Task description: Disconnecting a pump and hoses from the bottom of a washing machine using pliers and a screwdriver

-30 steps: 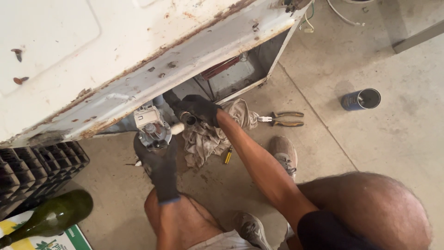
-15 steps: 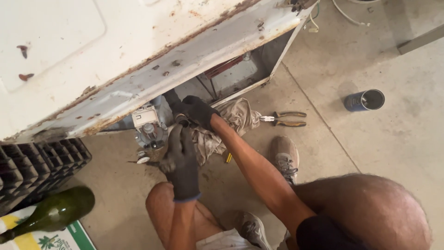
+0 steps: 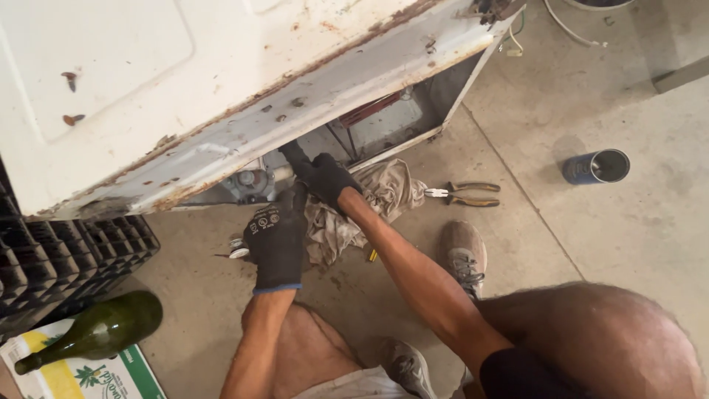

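1. The left hand (image 3: 277, 240) wears a black glove. It reaches up under the rusty edge of a big white machine (image 3: 221, 96) that is tipped over the floor.
2. Its fingers touch a grey metal part (image 3: 247, 183) under the machine. I cannot tell if the grip is closed on it or only pressing.
3. The right hand (image 3: 325, 177) wears a black glove too. It is just beside the left hand, a bit higher, and its fingers curl shut around something dark under the machine. That thing is too hidden to name.
4. A dirty rag (image 3: 362, 207) lies on the floor right under both hands.
5. Pliers (image 3: 461, 194) with yellow and dark handles lie on the floor just beside the rag.
6. A blue can (image 3: 597, 166) lies on its side, well apart from the hands.
7. A green bottle (image 3: 92, 332) lies on a cardboard box (image 3: 111, 377) near a black crate (image 3: 66, 258).
8. The person's grey shoe (image 3: 461, 247) is near the rag.
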